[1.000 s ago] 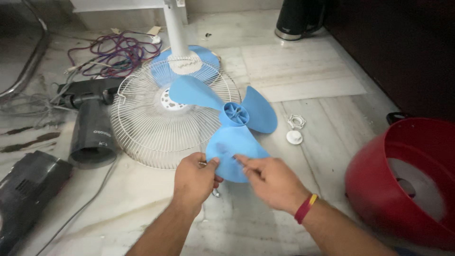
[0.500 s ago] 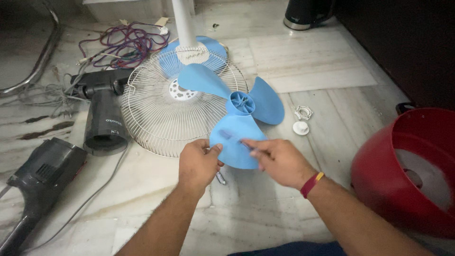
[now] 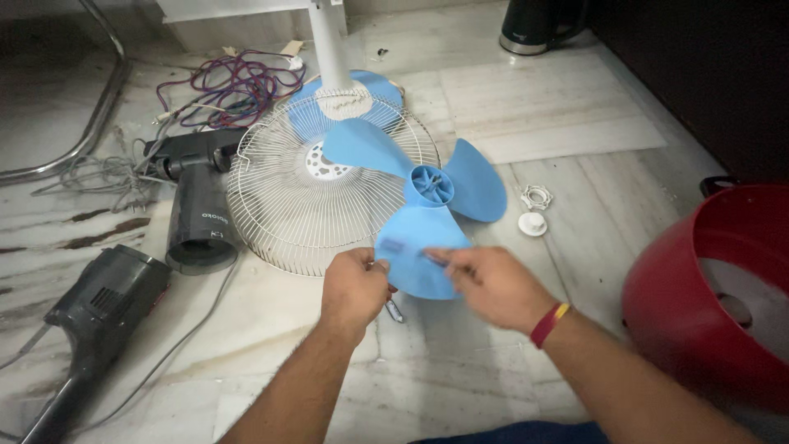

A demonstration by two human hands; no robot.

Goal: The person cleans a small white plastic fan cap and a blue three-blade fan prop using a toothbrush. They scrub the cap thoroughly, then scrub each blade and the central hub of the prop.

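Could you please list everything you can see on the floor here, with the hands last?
fan blade: one, blue, three-lobed, centre, near lobe held
fan guard: one, white wire, under the blade
fan stand: one, white post on blue base, top
vacuum parts: two, black, left
wires: a tangle, purple and red, top left
nuts: two, white, right of blade
tub: one, red, right
kettle: one, black, top
left hand: grips blade edge
right hand: on blade

Red tub cut off by the right and lower edges, black kettle cropped at the top, fan stand pole cropped too, right hand motion-blurred, small metal piece under the left hand unclear
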